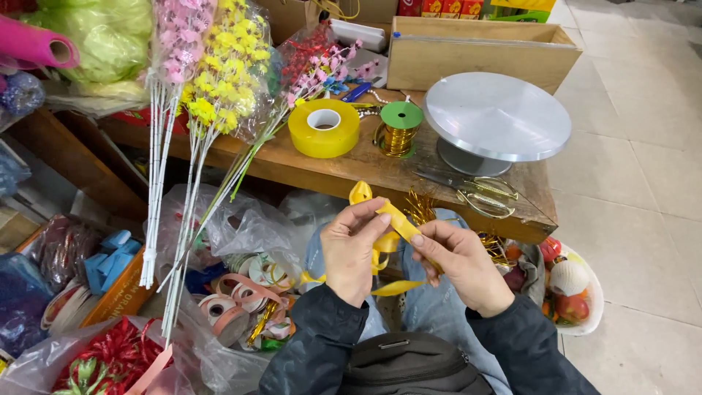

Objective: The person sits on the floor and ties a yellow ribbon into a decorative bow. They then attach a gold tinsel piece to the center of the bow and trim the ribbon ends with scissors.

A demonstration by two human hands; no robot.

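Both hands — left hand (349,252), right hand (461,265) — pinch a yellow ribbon (387,227). Open cardboard box (479,55) stands behind the workbench (322,170). White bowl (589,303) at right — holds fruit.

Bright even daylight, soft shadows, perhaps slight edge distortion

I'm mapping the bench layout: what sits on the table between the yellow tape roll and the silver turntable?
In the head view, a green-capped spool of gold wire stands between the yellow tape roll and the silver turntable.
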